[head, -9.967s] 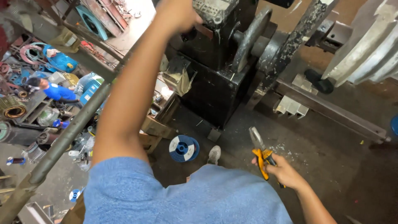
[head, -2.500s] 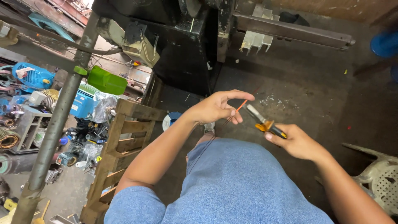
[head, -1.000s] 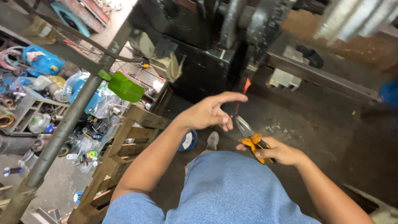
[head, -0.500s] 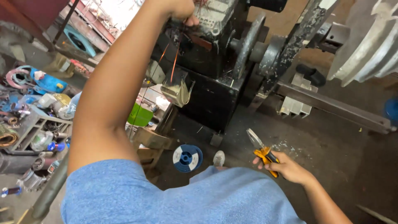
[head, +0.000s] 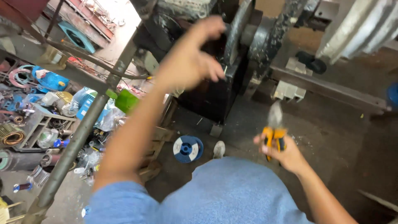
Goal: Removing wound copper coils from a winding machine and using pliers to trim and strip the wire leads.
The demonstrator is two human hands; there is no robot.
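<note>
Left hand: your left hand (head: pixel 188 62) is raised before the black machine (head: pixel 215 89), fingers curled, holding nothing I can see.
Right hand: your right hand (head: pixel 284 153) is clamped on the pliers (head: pixel 274 126), nose up.

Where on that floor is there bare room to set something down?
The dark floor between the blue spool, the grey rail and the right hand holding the pliers looks bare apart from specks. Left of the slanted pipe, the parts heap is crowded.

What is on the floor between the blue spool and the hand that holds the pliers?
In the head view, a white shoe stands between the blue spool and the right hand holding the pliers; otherwise bare dark floor.
</note>
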